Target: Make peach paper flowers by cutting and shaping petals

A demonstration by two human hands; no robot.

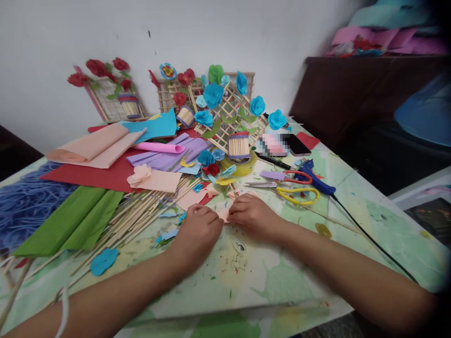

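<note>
Close together over the table's middle, my left hand [201, 232] and my right hand [254, 217] both have their fingers closed on a small piece of peach paper [224, 215]. Most of that paper is hidden by the fingers. Just beyond them lie peach and red paper scraps, a dark red paper flower [211, 170] and blue ones [205, 157]. A peach paper flower [140, 176] rests on a peach sheet to the left. Scissors [296, 193] with yellow and red handles lie right of my right hand, beside a blue glue gun [313, 177].
Behind stands a stick lattice [225, 117] with blue paper flowers, near a roll of yellowish tape [243, 165]. Thin wooden sticks [136, 213], green crepe paper [75, 220] and blue yarn [30, 202] cover the left side. A black cord [369, 239] crosses the right side.
</note>
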